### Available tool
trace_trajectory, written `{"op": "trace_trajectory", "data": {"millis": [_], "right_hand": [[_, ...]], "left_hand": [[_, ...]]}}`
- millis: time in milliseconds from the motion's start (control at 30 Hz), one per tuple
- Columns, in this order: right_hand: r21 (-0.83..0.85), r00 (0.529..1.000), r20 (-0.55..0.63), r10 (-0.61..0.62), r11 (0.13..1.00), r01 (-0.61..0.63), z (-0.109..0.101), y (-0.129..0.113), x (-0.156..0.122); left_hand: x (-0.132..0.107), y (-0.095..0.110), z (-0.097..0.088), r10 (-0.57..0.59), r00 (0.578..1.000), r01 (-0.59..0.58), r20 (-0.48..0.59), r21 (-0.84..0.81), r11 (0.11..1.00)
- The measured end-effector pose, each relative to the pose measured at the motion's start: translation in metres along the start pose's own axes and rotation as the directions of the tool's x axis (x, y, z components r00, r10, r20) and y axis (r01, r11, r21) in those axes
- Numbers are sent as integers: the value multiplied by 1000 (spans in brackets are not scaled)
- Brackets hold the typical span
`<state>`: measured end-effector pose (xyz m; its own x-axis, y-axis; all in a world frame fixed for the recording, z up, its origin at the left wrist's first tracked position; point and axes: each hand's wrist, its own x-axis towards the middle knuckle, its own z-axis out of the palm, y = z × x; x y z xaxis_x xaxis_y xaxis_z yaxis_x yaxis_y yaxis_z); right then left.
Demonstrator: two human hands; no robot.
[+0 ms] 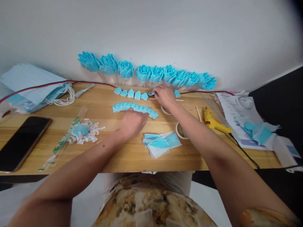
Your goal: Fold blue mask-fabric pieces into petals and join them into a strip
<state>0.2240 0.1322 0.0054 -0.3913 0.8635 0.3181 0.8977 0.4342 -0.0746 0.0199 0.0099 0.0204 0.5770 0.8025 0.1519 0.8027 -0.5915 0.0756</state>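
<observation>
My left hand (132, 122) rests palm down on the wooden table (99, 104), its fingertips at the near row of overlapping blue folded petals (132, 107). My right hand (164, 95) reaches to the far side, fingers curled in a pinch around a small round blue-and-white piece (151, 93) at the end of a second row of separate blue petals (131, 93). A thin wooden stick (178, 100) lies just right of that hand. A pile of cut blue fabric pieces (161, 143) sits near my right forearm.
Several finished blue flowers (146, 73) lean against the wall. A yellow glue gun (214, 123), two tape rolls (181, 130), a phone (22, 142), a stack of face masks (30, 90), white strip scraps (88, 130) and papers (246, 119) also lie on the table.
</observation>
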Motion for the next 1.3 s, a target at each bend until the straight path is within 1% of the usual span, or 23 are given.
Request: {"op": "trace_trajectory", "data": {"millis": [67,167,267,367,433,533,667,800,867,933,1000,1067,1133,1200,1300], "right_hand": [[23,1000,-18,4,1000,-4,0,1,-1],[54,999,-16,43,998,-42,-2,1,-4],[53,998,19,55,997,-56,-4,-2,-10],[55,997,72,33,998,-37,-7,-4,-17],[68,996,83,26,997,-32,-13,-4,-23],[112,998,52,35,993,-41,-27,-1,-31],[202,999,-22,32,979,-27,-53,-3,-48],[288,999,8,-32,957,28,-81,-15,-73],[309,998,23,-59,950,49,-93,-21,-88],[317,996,38,-79,946,63,-104,-24,-104],[311,996,42,-85,948,68,-112,-24,-121],[306,995,45,-87,949,69,-118,-23,-137],[309,994,57,-98,948,76,-122,-22,-153],[314,986,94,-137,944,101,-121,-23,-166],[298,970,144,-195,943,145,-115,-25,-176]], "left_hand": [[0,0,0,1,1000,-1,-10,-6,1000],[0,-1,1,-11,1000,11,-7,-9,1000],[0,-1,1,-13,1000,13,5,0,1000],[0,-3,3,-9,1000,9,0,8,1000],[0,-5,3,-16,1000,16,-11,5,1000],[0,-13,1,-55,998,54,-32,-19,998],[0,-28,-6,-170,983,166,-70,-60,984],[-1,-39,-16,-261,959,257,-115,-49,965],[-3,-40,-23,-276,957,276,-84,-12,961],[-7,-38,-30,-268,963,268,12,21,963],[-12,-36,-38,-235,965,233,118,32,972],[-19,-35,-44,-183,967,180,177,31,983],[-24,-37,-49,-152,970,147,192,40,988],[-27,-44,-51,-145,970,136,193,60,989],[-26,-64,-53,-155,974,143,166,82,986]]}}
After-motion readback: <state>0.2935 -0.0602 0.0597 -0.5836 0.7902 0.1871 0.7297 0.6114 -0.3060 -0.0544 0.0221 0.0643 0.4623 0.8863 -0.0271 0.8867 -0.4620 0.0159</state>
